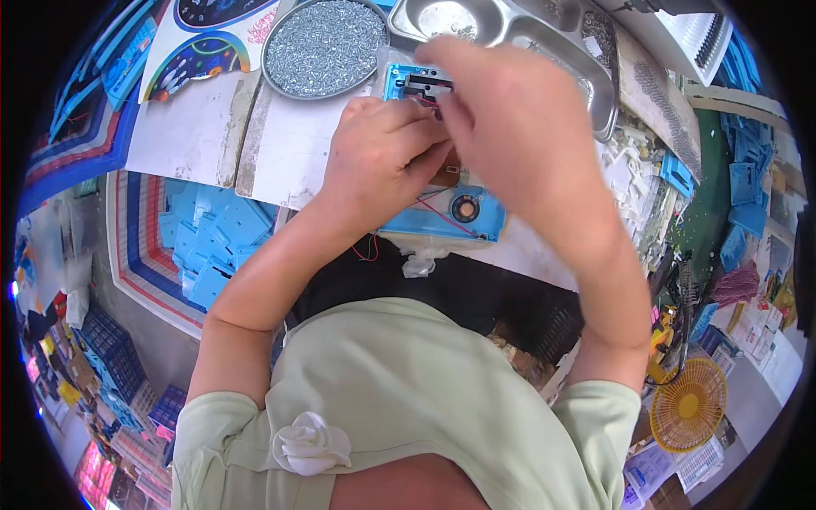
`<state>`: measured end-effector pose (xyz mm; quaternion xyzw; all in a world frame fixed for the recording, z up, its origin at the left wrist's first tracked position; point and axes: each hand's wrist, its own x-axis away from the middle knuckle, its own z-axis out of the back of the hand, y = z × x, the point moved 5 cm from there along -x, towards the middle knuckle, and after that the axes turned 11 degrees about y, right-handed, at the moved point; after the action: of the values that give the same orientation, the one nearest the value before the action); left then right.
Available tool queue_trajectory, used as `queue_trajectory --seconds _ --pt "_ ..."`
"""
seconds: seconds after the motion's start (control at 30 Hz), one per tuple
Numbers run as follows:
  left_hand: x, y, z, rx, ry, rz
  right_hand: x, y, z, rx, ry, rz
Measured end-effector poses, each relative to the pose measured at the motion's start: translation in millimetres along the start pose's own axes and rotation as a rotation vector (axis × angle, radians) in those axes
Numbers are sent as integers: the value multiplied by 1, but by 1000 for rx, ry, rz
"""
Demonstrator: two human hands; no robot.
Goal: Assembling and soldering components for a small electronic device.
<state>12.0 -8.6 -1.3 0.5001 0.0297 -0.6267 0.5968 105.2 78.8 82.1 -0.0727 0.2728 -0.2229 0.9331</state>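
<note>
You seem to be working inside the blue casing [401,224], right of the round metal tray [323,95], your left hand [374,153] curled over it, right hand [520,102] blurred, neither grip clear enough to tell, next likely needing the red wires [444,218] kept free.

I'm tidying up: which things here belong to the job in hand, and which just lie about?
Job in hand:
- blue casing at left hand and right hand
- likely small metal pieces

Apparently lying about:
- dark-blue crate
- round yellow grille
- maroon bundle
</note>
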Motion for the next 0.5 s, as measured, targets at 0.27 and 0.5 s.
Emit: queue_trajectory --seconds 0.27,0.5 --pt "-10 11 -13 9 -63 34 -44 27 2 -213 -501 -253" --pt "-17 16 -13 1 -157 -150 -17 43 -7 -270 -434 -248"
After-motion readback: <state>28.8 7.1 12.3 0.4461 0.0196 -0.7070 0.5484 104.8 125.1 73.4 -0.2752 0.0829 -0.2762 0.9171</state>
